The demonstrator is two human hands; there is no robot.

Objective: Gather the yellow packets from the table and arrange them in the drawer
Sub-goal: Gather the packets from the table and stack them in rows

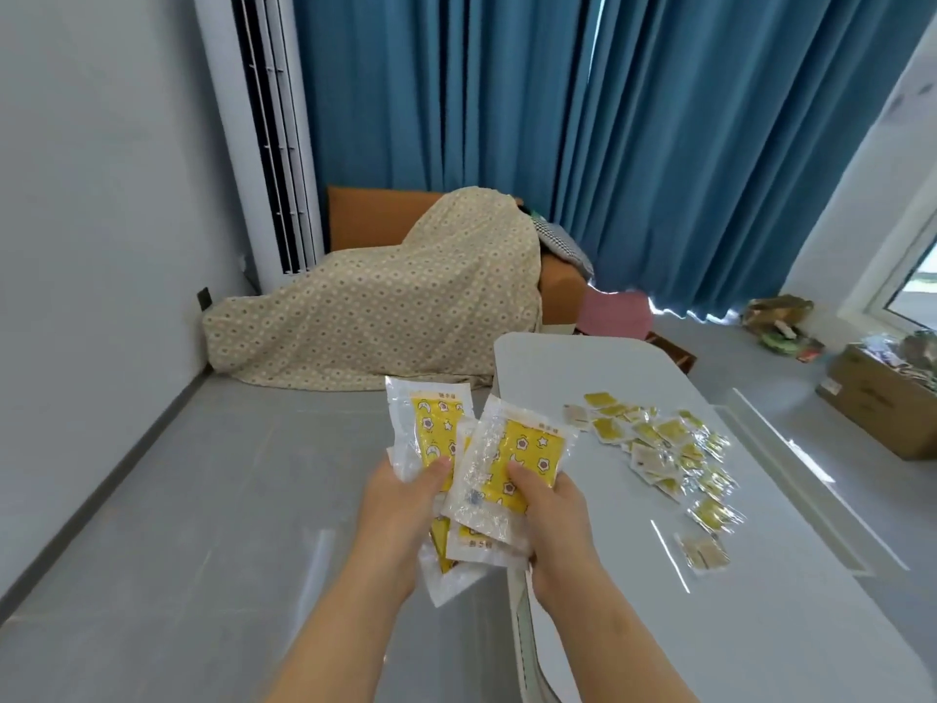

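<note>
Grey floor (pixel 152 499) is directly below both hands; the white table (pixel 568 362) edge runs just right of them.

Your left hand (pixel 400 504) grips a fanned bunch of yellow star-print packets (pixel 433 423), thumb on top. The fingers underneath are hidden. Your right hand (pixel 552 520) pinches a second stack (pixel 522 449) the same way, and its top packet overlaps the left bunch.

My read is that you're merging the two bunches into one, printed faces toward you so the edges can be lined up before carrying.

I can't count the packets in either hand. They overlap and the clear film margins blur together.

Beyond and to the right of your right hand, loose packets (pixel 669 433) lie scattered on the table, well apart from both hands. Plenty are not yet gathered, so I'd judge the task early to middle. A few show pale faces, and I can't tell if they're the same kind.

No drawer is in view.

Farther out are a sofa under a patterned sheet (pixel 375 317), a tall floor-standing AC unit (pixel 268 144) and blue curtains (pixel 634 144). Far right, a cardboard box (pixel 872 403) is cut off by the frame and its contents are unreadable.
</note>
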